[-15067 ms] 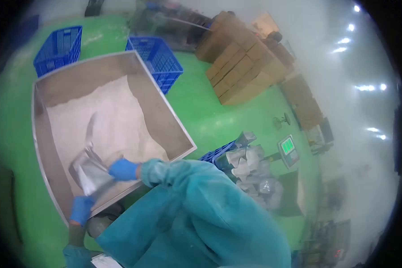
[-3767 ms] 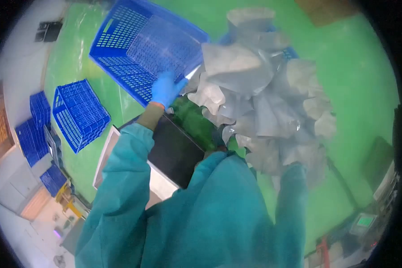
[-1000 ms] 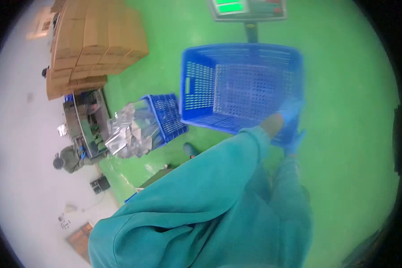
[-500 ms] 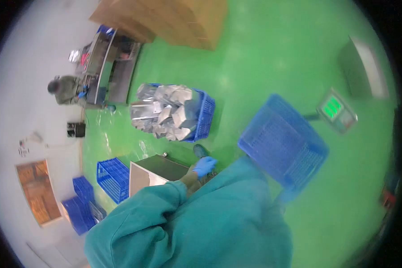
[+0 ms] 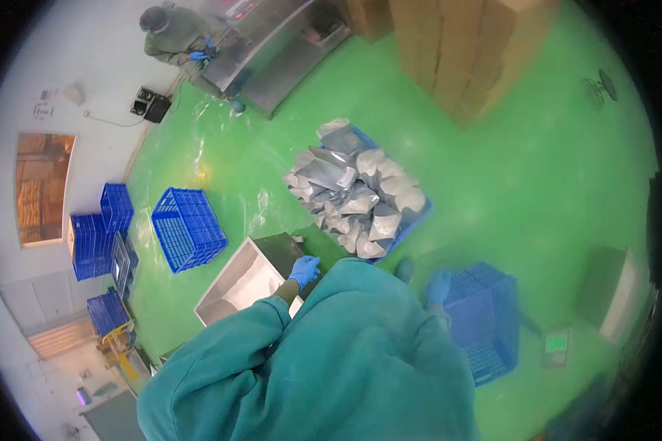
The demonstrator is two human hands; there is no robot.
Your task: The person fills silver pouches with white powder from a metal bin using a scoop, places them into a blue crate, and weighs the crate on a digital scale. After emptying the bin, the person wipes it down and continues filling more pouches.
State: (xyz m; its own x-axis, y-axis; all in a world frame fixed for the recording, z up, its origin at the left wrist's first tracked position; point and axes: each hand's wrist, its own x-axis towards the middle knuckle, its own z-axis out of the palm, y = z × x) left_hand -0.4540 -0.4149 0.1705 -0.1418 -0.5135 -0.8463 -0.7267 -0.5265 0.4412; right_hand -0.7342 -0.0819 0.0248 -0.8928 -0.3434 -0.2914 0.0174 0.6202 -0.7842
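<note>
My left hand (image 5: 305,270), in a blue glove, is held out over the side of a metal bin (image 5: 230,281) with pale contents. Its fingers are loosely bent and slightly apart, with nothing visible in them. My right hand (image 5: 438,288), also blue-gloved and smeared by motion, is at the near side of a blue plastic basket (image 5: 485,320); its fingers do not show clearly. Beyond my hands, a blue crate (image 5: 413,220) is heaped with silvery pouches (image 5: 353,192). A digital scale display (image 5: 556,345) glows green beside the basket.
A blue crate (image 5: 189,229) lies on the green floor to the left, with stacked blue crates (image 5: 93,246) by the wall. Another person (image 5: 176,37) works at a metal table (image 5: 272,62). Cardboard boxes (image 5: 467,59) are piled at the back; a white-topped box (image 5: 616,294) is at right.
My view has swung left, shifting the pouches and far table rightward. My left hand is now nearer the bin's side. My right hand now shows beside the basket.
</note>
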